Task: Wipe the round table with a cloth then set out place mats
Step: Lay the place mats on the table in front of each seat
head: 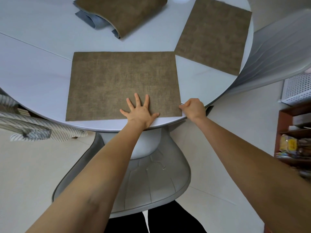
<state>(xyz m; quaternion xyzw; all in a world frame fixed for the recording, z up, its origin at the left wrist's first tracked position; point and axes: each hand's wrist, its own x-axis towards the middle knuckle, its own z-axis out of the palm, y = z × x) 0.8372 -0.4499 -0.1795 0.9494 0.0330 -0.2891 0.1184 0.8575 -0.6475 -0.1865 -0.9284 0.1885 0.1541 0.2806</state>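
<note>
near place mat lies flat on the round pale worktop, its front edge along the rim just ahead of me. my left hand is spread, palm pressing the mat's front edge. my right hand is curled, pinching the mat's front right corner. second place mat lies flat to the right, well apart. curled mats sit at the far side, blue undersides showing. grey chair below the rim.

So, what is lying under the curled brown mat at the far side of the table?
Under the curled mat, folded blue-grey layers stick out at its left and lower edge, resting on the table. Whether they are cloth or further mats cannot be told; the rest is covered.
</note>
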